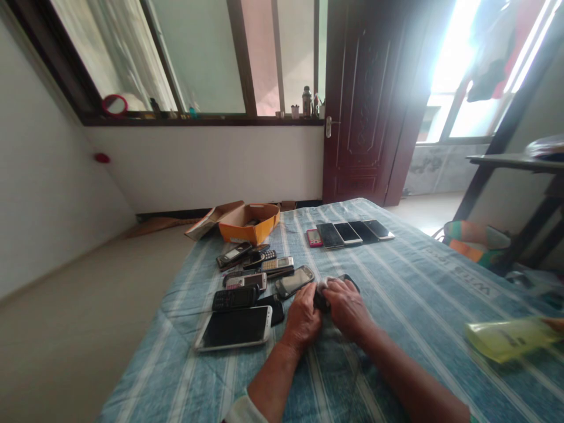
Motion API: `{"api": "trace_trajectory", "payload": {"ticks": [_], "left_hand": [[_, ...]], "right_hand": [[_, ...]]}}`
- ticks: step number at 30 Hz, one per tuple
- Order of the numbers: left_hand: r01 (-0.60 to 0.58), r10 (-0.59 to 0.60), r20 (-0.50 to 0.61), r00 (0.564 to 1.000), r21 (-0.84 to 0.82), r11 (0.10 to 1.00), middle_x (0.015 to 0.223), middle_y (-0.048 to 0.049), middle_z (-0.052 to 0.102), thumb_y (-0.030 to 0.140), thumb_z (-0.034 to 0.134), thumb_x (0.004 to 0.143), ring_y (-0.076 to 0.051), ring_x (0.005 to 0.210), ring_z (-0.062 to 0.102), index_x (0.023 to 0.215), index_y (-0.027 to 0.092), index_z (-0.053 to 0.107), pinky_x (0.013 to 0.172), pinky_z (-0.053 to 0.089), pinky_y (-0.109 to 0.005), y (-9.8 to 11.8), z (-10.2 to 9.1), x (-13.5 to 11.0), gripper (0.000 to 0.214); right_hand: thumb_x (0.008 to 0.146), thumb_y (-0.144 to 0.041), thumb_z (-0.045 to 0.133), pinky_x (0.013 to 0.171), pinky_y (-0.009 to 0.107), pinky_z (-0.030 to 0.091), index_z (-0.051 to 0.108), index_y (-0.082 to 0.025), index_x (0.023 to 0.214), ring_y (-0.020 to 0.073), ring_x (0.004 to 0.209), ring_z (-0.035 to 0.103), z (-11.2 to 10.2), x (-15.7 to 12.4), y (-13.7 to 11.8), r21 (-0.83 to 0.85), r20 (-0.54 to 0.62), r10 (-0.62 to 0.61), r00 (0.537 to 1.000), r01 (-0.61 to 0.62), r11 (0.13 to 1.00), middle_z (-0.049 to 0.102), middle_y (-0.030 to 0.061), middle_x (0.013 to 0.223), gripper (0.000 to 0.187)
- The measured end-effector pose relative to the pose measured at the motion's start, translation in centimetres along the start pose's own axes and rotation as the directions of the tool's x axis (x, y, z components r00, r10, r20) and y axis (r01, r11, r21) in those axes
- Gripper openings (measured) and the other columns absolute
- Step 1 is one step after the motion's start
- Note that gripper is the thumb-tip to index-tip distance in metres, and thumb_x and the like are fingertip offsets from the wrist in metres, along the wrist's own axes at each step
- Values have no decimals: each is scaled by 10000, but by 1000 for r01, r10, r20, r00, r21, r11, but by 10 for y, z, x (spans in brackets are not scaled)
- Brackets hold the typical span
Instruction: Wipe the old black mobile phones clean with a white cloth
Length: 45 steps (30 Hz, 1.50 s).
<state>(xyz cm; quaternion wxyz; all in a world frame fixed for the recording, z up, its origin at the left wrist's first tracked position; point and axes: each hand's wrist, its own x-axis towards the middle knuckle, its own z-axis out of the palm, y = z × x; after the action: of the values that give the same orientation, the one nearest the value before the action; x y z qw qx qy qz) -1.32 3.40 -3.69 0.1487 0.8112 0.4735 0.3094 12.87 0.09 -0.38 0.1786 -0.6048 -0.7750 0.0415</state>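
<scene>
Over the bed, my left hand (304, 317) is closed around the near left edge of a dark phone (321, 302), which the fingers mostly cover. My right hand (349, 306) presses a crumpled white wipe (324, 285) against it, fingers bent together. Beyond the right knuckles a dark rounded end (351, 282) shows; whether it belongs to the same phone I cannot tell. Close to my left fingers lies a silver-rimmed touchscreen phone (296, 282). Left of that are a black keypad phone (235, 298), a silver-and-red phone (247, 282) and a large white-framed tablet (235, 327).
An orange box (251, 223) with its lid open holds dark items at the far left edge. Several phones, including a white one (348, 233) and a small red one (314, 238), lie in a row further back. A yellow translucent pouch (506, 339) lies at right.
</scene>
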Motion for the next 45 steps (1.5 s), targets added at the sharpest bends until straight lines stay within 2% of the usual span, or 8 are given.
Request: {"api": "trace_trajectory", "payload": {"ticks": [5,9,15,23,33,36,41,45], "left_hand": [[-18,17,-20,1000,-31,999,1264,-140,614,73,457,665,-235,1202,552,1251,112,548,1074,411,-398,0,-2,-1,595],[6,-6,-4,1000,-22,1000,1288,-137,596,51,467,639,-240,1238,523,1266,116,541,1075,414,-396,-2,2,-1,634],[16,-16,-20,1000,-22,1000,1276,-119,606,42,469,661,-236,1217,540,1267,147,551,1021,471,-401,-6,6,-1,620],[38,-38,4,999,-10,999,1274,-146,609,108,470,714,-240,1208,549,1239,111,569,1072,413,-385,0,-2,-1,534],[9,-9,-16,1000,19,1000,1235,-105,628,14,454,605,-226,1174,565,1235,152,567,1034,453,-386,1,3,0,655],[12,-12,3,1000,11,1000,1244,-134,622,24,455,610,-239,1187,557,1239,114,563,1059,426,-397,2,1,0,644],[29,-29,30,999,-1,1000,1264,-144,612,78,461,680,-235,1208,546,1242,104,561,1081,400,-383,3,-3,-1,571],[34,-34,25,999,-9,999,1265,-166,605,67,461,672,-245,1216,538,1236,73,562,1085,394,-383,3,-2,-1,573]], "right_hand": [[934,-167,393,1073,355,204,650,-254,1095,176,1223,452,5,0,-9,105,0,-119,993,119,987,619,39,1220,315],[931,-144,377,1061,395,209,649,-248,1076,198,1243,443,1,5,4,12,-3,-7,1000,7,1000,613,52,1232,325],[887,-125,393,915,393,314,685,-188,922,250,1034,557,-10,0,9,-140,6,189,982,-186,973,664,114,1040,300],[892,-177,426,887,340,328,686,-179,907,235,1028,543,-2,-13,-25,-45,53,-48,997,51,998,663,93,1007,260],[853,-109,421,837,359,348,696,-185,879,231,935,595,-20,-6,12,-206,49,242,969,-227,952,677,93,994,287],[858,-125,431,832,351,354,699,-184,866,233,937,583,-16,-9,4,-214,68,175,982,-157,964,675,95,975,274],[888,-151,433,907,326,336,687,-176,936,227,1044,535,0,-14,-19,-63,55,-58,997,62,996,658,95,1025,260],[907,-148,411,991,341,279,676,-209,984,210,1147,495,1,-11,-11,-4,43,-51,998,51,999,647,73,1112,283]]}}
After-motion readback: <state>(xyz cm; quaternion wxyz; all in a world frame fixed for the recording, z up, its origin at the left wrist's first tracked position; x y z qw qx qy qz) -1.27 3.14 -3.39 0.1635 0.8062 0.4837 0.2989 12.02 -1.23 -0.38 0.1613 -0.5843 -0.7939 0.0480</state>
